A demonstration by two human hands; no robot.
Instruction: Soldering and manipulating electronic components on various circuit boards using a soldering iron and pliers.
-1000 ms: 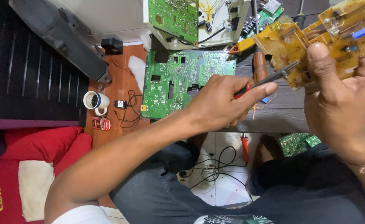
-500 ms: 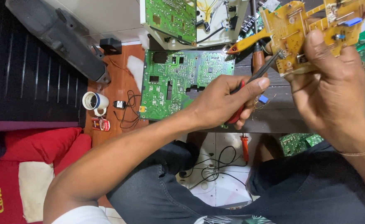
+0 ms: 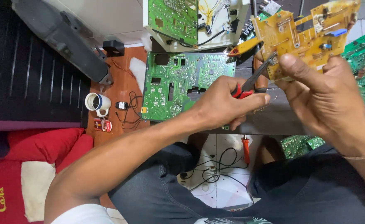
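Observation:
My right hand (image 3: 323,97) holds up a yellow-brown circuit board (image 3: 305,35) at the upper right, thumb pressed on its face. My left hand (image 3: 226,103) grips small cutters with red handles (image 3: 253,81); their dark jaws touch the lower left edge of that board. A blue part (image 3: 336,32) sits on the board near its right side.
A large green circuit board (image 3: 178,85) lies on the floor below my left hand, another green board (image 3: 172,16) in a white frame behind it. A white cup (image 3: 96,102) stands left. More green boards (image 3: 363,49) lie right. A red-handled tool (image 3: 246,150) and wires lie between my knees.
The yellow-brown board has shifted left and nearer in my right hand. My left hand has followed it, and the cutters' jaws stay at the board's lower left edge.

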